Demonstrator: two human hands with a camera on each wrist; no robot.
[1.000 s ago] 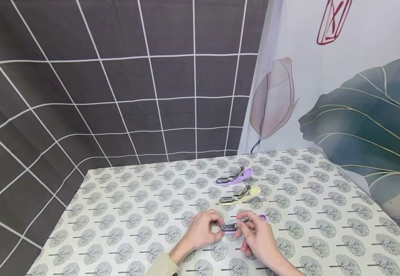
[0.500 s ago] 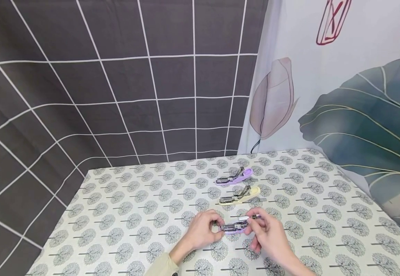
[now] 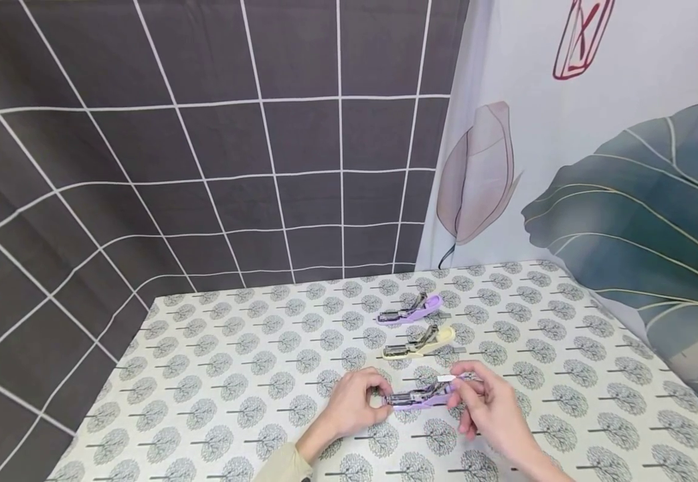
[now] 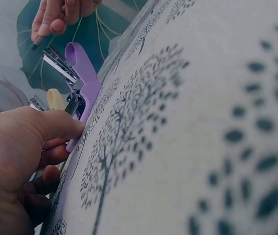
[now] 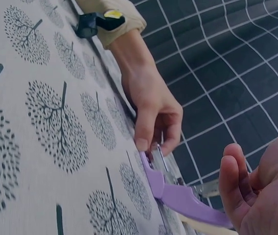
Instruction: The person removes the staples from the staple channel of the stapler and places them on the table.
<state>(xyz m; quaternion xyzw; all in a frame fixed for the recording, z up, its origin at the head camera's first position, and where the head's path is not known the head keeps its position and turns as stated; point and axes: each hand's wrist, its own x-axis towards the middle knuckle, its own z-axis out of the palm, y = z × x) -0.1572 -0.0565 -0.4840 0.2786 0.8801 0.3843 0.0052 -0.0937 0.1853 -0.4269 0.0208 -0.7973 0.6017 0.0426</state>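
Note:
A purple stapler lies opened out on the patterned cloth, its metal parts exposed. My left hand pinches its left end between thumb and fingers; in the left wrist view the thumb presses on the purple body. Over the stapler's right end, my right hand pinches a small strip between thumb and index finger. It appears whitish in the head view and dark in the left wrist view. The remaining right fingers are loosely bent. Part of the stapler's right end is hidden behind that hand.
Behind the hands lies a pale yellow stapler, opened out. Farther back is another opened purple stapler. The tree-print cloth covers the table, which meets a dark gridded curtain at the back.
My right hand has moved to the right along the purple stapler, carrying the small strip and uncovering more of the stapler. The left hand keeps its place.

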